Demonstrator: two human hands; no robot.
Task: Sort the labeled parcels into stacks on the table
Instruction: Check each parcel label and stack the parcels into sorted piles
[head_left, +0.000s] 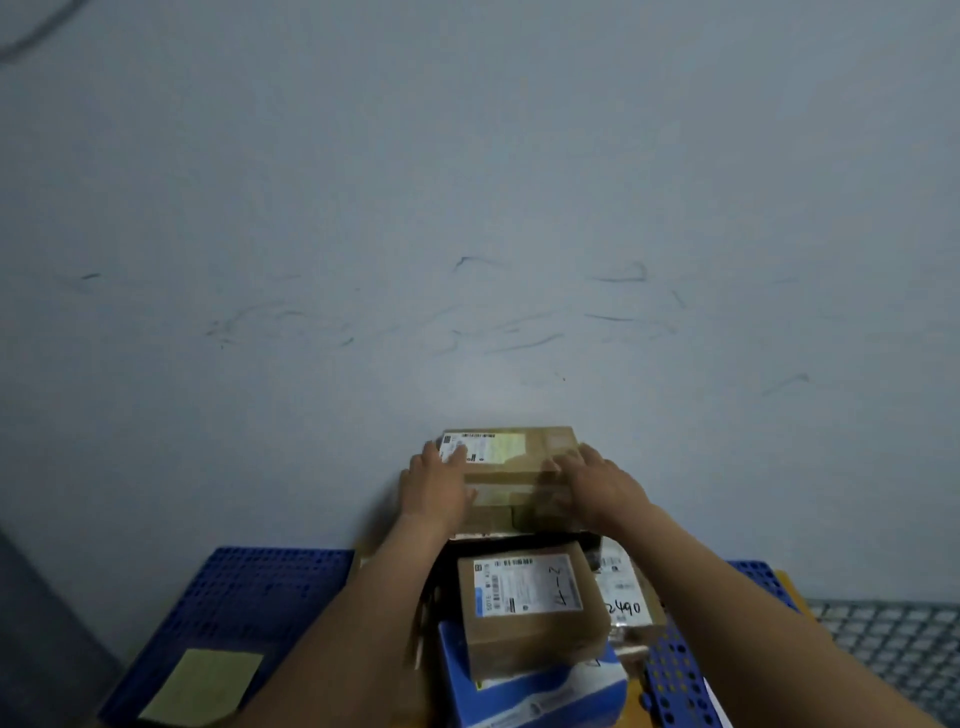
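Head view: a rectangular brown cardboard parcel (511, 457), taped and bearing a white printed label (493, 448), sits at 6 o'clock against a scuffed pale wall (467, 208), topping a pile. The left hand (436, 486) lies flat on its 9 o'clock edge and the right hand (597, 483) on its 3 o'clock edge, fingers straight and spread. Nearer, a smaller cardboard box (530, 608) with a handwritten label rests on a glossy blue-and-white carton (535, 696). At its 3 o'clock lies a packet marked 2490 (626, 597). A blue perforated plastic desk (249, 587) carries a square yellowish sheet (205, 686) at 8 o'clock.
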